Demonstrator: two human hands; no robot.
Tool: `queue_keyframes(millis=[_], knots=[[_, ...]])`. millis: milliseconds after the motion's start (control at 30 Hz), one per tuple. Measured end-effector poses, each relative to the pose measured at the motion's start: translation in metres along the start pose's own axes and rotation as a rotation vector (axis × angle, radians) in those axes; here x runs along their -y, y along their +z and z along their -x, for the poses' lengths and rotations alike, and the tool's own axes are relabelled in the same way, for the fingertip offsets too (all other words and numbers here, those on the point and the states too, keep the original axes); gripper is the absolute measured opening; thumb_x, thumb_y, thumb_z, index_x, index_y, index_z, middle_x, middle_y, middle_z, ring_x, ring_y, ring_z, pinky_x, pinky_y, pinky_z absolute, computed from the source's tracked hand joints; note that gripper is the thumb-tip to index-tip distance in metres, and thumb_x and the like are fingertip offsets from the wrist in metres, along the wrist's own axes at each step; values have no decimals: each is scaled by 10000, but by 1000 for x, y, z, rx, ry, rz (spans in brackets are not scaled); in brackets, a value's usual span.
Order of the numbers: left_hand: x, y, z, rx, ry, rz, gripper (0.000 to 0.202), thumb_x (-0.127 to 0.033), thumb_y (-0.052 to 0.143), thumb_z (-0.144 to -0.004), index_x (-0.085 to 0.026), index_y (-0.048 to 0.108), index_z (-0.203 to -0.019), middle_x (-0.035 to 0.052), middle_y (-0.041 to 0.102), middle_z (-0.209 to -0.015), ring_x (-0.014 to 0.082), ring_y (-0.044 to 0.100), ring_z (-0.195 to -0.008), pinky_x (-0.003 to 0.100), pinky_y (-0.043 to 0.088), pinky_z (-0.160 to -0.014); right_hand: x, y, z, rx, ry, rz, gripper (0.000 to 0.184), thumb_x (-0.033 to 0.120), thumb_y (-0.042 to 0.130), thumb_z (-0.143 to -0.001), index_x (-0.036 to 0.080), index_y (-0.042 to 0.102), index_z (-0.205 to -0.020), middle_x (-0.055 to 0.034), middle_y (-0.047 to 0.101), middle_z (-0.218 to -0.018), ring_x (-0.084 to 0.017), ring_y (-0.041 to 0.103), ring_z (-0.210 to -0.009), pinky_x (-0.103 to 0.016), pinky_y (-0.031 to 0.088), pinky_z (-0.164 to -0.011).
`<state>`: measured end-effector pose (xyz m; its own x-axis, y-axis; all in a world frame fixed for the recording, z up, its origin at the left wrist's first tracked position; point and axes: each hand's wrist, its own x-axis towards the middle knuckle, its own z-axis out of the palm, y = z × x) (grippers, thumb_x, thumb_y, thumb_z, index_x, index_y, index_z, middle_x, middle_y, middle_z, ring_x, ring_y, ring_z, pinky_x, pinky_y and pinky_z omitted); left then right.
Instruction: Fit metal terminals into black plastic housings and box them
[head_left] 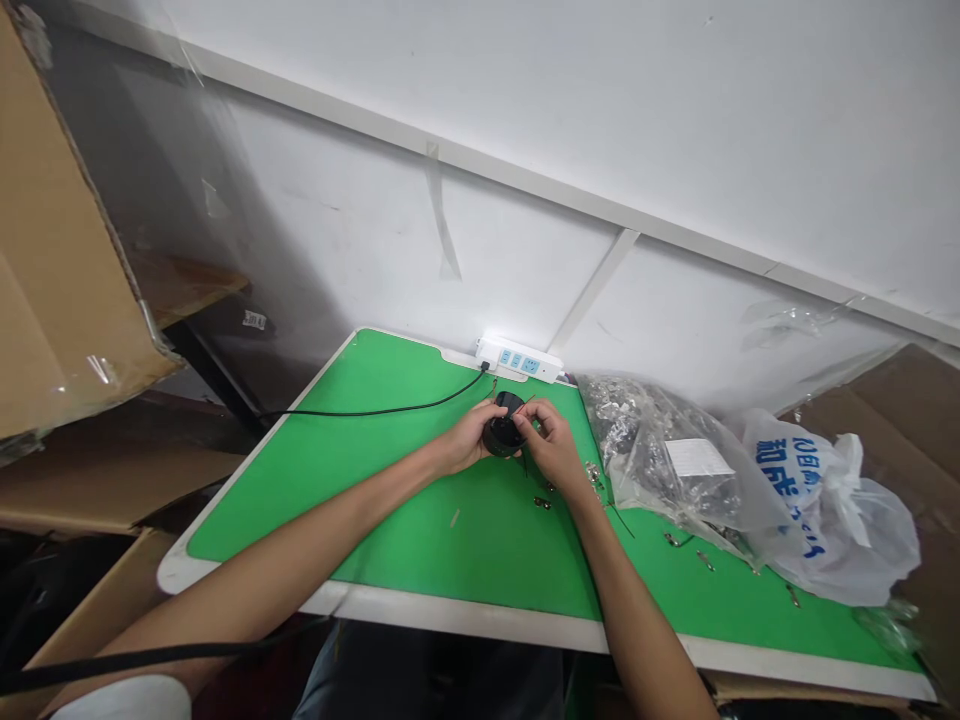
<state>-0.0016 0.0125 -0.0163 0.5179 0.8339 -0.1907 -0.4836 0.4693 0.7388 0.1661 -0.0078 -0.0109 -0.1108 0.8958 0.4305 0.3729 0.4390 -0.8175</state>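
A black round housing (pixel 501 437), hollow like a short cup, is held over the far half of the green table mat (pixel 390 500). My left hand (pixel 474 435) wraps around its left side, with the thumb on the rim. At the opening, the fingers of my right hand (pixel 546 432) are pinched together on a thin dark wire (pixel 526 404). Part of the wire sticks up beyond the fingertips, and a dark end hangs below the hand. What lies inside the housing is too dark to make out. Small metal parts (pixel 541 502) lie just below my right hand.
A white power strip (pixel 519 358) with a black cord (pixel 375 412) stands against the wall. Clear bags of metal parts (pixel 652 440) and a white plastic bag (pixel 832 510) lie on the right. Several loose metal pieces (pixel 705 560) are scattered nearby. A cardboard box (pixel 67 260) looms at left.
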Motion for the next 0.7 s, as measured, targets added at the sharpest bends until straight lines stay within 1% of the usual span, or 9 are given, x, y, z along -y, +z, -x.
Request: queue_keyframes(millis=[100,333,567,700], knots=[[0,1,0,-1,4,3,150,-210,643,-870,-160,553,-980,49,698,-772,210,707,-595,290,581,-497,1,1,0,-2,19,0,280,481,620,-946,228,653,-831,-45,627,-872,-217,594,-837,-328,511,-701],[1,3,0,-25,14,4,117,-194,618,-873,-152,571,-972,56,704,-804,207,699,-629,334,616,-545,3,2,1,-14,43,-4,266,482,634,-929,232,662,-845,-45,619,-863,-221,584,-844,-328,501,-708],[-3,3,0,-11,-38,-1,89,-201,602,-883,-151,586,-955,62,708,-742,232,713,-564,304,568,-508,-2,2,0,6,71,-92,245,452,646,-932,237,631,-817,-22,618,-861,-200,563,-797,-334,478,-750],[-4,5,1,-31,-49,18,81,-188,590,-888,-145,591,-956,69,709,-743,237,717,-574,318,577,-523,-5,1,1,5,119,-128,205,436,656,-924,237,663,-874,-21,644,-893,-198,577,-830,-320,482,-755]])
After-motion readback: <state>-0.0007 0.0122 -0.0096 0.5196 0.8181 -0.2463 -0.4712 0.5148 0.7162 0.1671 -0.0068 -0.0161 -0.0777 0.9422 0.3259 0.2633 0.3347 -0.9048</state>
